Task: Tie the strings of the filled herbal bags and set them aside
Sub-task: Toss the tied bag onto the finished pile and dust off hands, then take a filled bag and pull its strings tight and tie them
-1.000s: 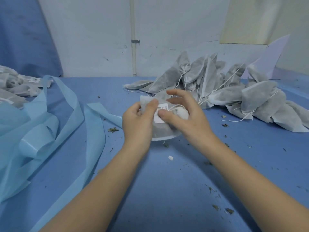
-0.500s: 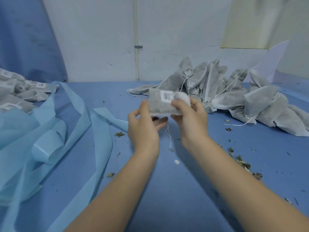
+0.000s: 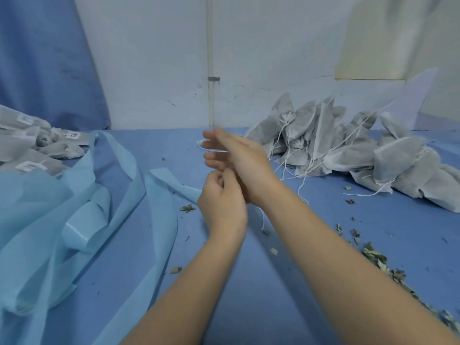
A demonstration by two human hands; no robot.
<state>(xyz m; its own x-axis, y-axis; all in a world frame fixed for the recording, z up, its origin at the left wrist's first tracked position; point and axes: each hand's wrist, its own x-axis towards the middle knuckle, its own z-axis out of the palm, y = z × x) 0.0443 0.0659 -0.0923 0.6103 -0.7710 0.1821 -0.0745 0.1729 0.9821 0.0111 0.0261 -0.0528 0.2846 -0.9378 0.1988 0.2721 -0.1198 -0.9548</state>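
- The left hand (image 3: 222,207) sits low over the table (image 3: 286,282) with its fingers curled in. It seems to pinch the string (image 3: 261,217), whose loose end dangles below toward the table, probably to keep tension on the knot.
- The right hand (image 3: 239,160) is raised above it with fingers stretched forward and blurred by motion. Whether it holds anything cannot be told.
- The herbal bag in hand is all but hidden (only a pale sliver near the right fingertips may be part of it), so its position can only be judged as between the two hands.
- Well to the right lies a pile of tied bags (image 3: 348,145), strings trailing, likely the set-aside heap.
- At far left rest flat labelled bags (image 3: 32,150), behind loose light-blue fabric strips (image 3: 74,207).
- Dried leaf crumbs (image 3: 375,257) scatter along the right, presumably spilled from filling.
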